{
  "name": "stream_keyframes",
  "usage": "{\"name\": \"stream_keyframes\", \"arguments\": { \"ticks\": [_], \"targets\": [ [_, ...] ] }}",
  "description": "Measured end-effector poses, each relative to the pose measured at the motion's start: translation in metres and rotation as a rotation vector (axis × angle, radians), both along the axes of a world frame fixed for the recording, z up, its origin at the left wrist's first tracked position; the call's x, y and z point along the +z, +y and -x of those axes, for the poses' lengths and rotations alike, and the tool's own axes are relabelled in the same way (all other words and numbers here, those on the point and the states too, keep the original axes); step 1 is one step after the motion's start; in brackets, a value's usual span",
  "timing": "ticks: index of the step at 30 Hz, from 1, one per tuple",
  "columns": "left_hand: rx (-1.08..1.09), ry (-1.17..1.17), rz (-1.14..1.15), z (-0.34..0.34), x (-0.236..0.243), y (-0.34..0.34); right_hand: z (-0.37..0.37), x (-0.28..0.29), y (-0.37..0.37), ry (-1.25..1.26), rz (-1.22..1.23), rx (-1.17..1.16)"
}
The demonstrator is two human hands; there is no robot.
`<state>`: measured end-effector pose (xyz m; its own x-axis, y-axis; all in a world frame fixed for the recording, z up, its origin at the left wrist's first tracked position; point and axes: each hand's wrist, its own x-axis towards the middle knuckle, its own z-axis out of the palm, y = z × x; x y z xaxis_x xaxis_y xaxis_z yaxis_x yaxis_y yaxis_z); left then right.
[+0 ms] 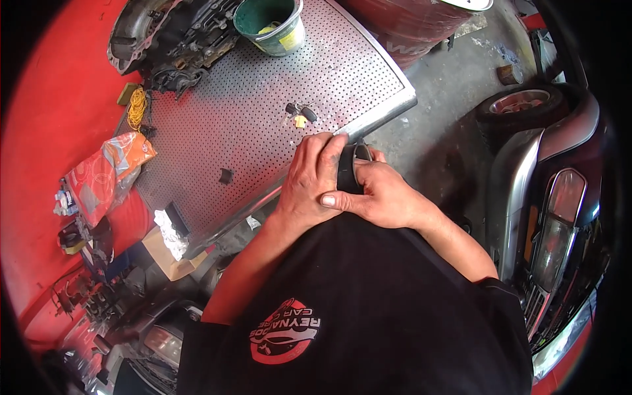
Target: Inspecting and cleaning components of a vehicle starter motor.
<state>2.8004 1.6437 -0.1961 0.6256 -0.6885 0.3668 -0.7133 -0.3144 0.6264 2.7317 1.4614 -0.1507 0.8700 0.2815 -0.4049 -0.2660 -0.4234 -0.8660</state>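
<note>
Close in front of my body, at the table's near right corner, both hands meet around a black ring-shaped thing (347,172). Its exact kind I cannot make out, since the fingers cover much of it. My left hand (308,172) is closed against its left side, the fingertips at its upper edge. From the right, my right hand (385,194) grips it, with the thumb laid across below it toward the left hand. Beyond them, a small bunch of keys (304,113) with a yellow tag lies on the perforated metal table (263,125).
A green-lined bucket (289,41) and a greasy metal housing (187,49) stand at the table's far side. Orange-red plastic bags (108,171) and yellow cord (137,108) lie left. A red drum (408,26) is behind; a dark car (553,197) stands right.
</note>
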Motion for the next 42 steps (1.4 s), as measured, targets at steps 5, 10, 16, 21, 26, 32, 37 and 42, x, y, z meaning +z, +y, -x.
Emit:
{"name": "stream_keyframes", "arguments": {
  "ticks": [5, 10, 16, 21, 26, 32, 37, 42],
  "targets": [
    [-0.073, 0.131, -0.142, -0.003, 0.0, 0.006, 0.007, -0.004, 0.014, -0.095, 0.009, -0.157],
    [-0.099, 0.181, -0.099, 0.005, -0.003, 0.013, 0.013, 0.001, 0.021, -0.161, 0.19, -0.171],
    [-0.127, 0.13, -0.083, 0.008, 0.005, 0.016, 0.025, 0.005, 0.03, -0.166, 0.115, -0.361],
    [-0.174, 0.107, -0.087, 0.009, 0.01, 0.01, 0.029, 0.01, 0.02, -0.03, 0.026, -0.34],
    [-0.2, 0.074, -0.165, 0.01, 0.017, 0.009, 0.015, 0.012, -0.011, 0.096, -0.161, 0.108],
    [-0.051, 0.128, -0.212, 0.051, 0.003, -0.003, 0.012, 0.0, -0.026, 0.258, -0.168, 0.142],
    [0.09, 0.147, -0.212, 0.079, 0.009, -0.019, -0.007, 0.002, -0.049, 0.179, -0.085, 0.428],
    [0.182, 0.112, -0.181, 0.097, 0.02, -0.028, -0.011, 0.026, -0.051, 0.17, 0.012, 0.543]
  ]
}}
